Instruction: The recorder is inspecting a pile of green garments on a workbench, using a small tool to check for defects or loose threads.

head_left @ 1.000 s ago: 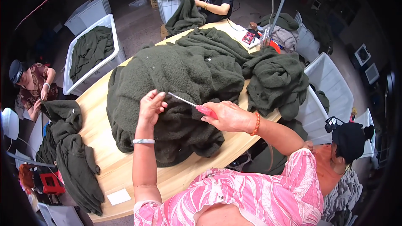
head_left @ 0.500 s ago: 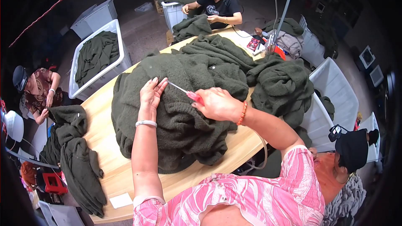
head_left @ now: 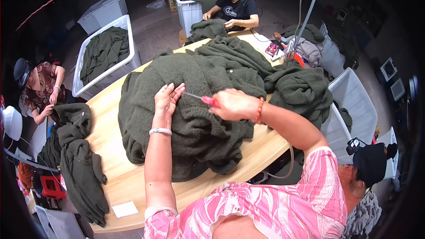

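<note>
While the right hand (head_left: pixel 237 105) is closed around the red handle of a slim tool (head_left: pixel 207 100), its thin metal shaft points between nine and ten o'clock, toward the left hand (head_left: pixel 167 99); that hand is raised with fingers bunched near the tip, though I cannot tell whether they pinch it; the tool is over a big dark green fleece pile (head_left: pixel 199 128), which sits on a pale wooden table (head_left: pixel 119 172).

Taking that pile as the clock's centre, a smaller green heap (head_left: pixel 301 88) lies near three o'clock; a crumpled green garment (head_left: pixel 82 163) hangs partly over the table edge at eight; a white card (head_left: pixel 125 209) lies at seven; beyond the table, a white bin (head_left: pixel 131 46) with green cloth inside stands at ten; one co-worker (head_left: pixel 237 12) handles green cloth at one o'clock; another (head_left: pixel 42 86) does likewise just past nine; a third, in a black cap (head_left: pixel 372 163), is between three and four.
</note>
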Demonstrator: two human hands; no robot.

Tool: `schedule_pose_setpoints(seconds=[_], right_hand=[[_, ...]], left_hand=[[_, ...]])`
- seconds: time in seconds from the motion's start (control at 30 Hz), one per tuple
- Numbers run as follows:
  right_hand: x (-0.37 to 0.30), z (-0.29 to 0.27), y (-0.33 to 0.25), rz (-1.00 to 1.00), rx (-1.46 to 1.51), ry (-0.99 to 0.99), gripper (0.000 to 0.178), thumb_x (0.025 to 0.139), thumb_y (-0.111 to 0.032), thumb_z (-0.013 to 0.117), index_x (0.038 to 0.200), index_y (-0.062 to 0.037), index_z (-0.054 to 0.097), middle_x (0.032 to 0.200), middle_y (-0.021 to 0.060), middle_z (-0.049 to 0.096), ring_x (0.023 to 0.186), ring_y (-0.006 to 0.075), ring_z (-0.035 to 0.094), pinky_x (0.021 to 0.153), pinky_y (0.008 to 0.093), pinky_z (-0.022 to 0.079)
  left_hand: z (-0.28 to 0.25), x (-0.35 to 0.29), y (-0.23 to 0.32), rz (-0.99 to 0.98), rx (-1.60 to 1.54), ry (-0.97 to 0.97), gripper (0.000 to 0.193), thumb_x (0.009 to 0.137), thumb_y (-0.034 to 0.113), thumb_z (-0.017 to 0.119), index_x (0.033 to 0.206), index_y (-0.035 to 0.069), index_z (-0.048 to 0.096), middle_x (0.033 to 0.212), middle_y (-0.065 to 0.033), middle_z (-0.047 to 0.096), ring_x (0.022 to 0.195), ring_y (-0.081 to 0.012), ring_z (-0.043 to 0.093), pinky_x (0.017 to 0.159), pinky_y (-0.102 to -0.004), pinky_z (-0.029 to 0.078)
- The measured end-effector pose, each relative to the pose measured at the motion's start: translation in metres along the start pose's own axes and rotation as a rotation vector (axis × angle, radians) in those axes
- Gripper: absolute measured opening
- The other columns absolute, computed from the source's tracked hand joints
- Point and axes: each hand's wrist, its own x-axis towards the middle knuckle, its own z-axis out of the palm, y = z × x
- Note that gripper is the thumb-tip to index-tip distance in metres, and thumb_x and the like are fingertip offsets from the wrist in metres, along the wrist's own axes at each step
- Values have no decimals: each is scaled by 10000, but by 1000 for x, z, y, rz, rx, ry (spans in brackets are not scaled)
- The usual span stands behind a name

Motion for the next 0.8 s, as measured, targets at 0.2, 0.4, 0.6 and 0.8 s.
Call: schedule_pose_setpoints(seconds=[0.2,0.4,0.6,0.8], right_hand=[[17,6,-12,-56,-31,218,330,940,-350,590,1006,-33,653,1054,231,675,1087,398,620,946,483,479],[49,-10,-16,88,15,58,366,934,-350,618,1062,-13,681,1085,244,676,1107,379,629,966,457,484],[27,-2,-9,13,-27,54,403,926,-353,638,1042,30,688,1080,243,685,1100,362,645,929,435,513],[10,3,11,-111,79,114,340,940,-353,599,1038,-30,636,976,237,675,1010,426,627,889,480,496]], left_hand=[[-4,0,-9,-2,48,-76,163,944,31,610,1022,-12,474,1004,-135,604,1072,-425,650,930,-508,574],[-8,-3,-11,6,30,-24,130,939,33,620,983,-3,504,1020,-152,628,1059,-416,656,933,-509,571],[-14,-1,-16,20,8,-12,115,937,30,621,983,-1,521,1008,-159,637,1039,-414,665,922,-508,576],[-7,2,8,-69,-25,99,174,955,75,608,1053,-50,535,1045,-185,634,957,-379,688,827,-422,630]])
